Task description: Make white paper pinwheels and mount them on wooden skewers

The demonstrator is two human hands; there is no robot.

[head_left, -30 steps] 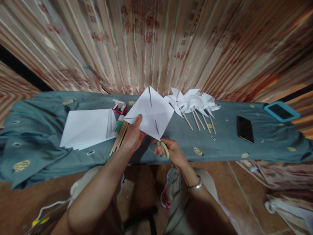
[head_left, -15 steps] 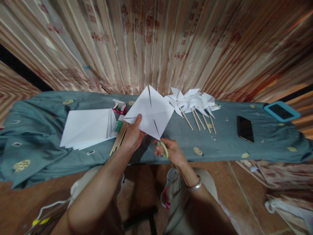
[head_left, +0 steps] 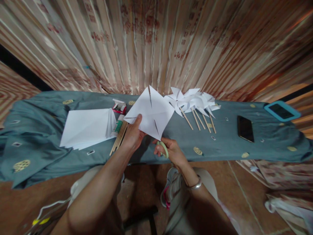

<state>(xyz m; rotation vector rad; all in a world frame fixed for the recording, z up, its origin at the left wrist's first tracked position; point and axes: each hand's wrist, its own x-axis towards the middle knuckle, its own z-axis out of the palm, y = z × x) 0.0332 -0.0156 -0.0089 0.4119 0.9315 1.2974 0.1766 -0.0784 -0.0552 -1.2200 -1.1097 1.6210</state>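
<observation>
Pleated curtain (head_left: 137,49), top of frame | blue-grn cloth (head_left: 227,148), mid | wht sq paper (head_left: 158,112), ctr, diamond-wise, 3 slits in from corners | my L hand (head_left: 133,136) pinching it | my R hand (head_left: 173,150) gripping lt-grn scissors (head_left: 166,150), lower ctr

So both bare arms reach up from the bottom edge. Left forearm (head_left: 97,187) slants in from lower left, left hand (head_left: 133,137) near mid-frame in a pinch grip, thumb pointing up. Right forearm (head_left: 207,202) rises from lower right, right hand (head_left: 172,150) just below centre, fingers curled, thumb kinda hard to make out.
</observation>
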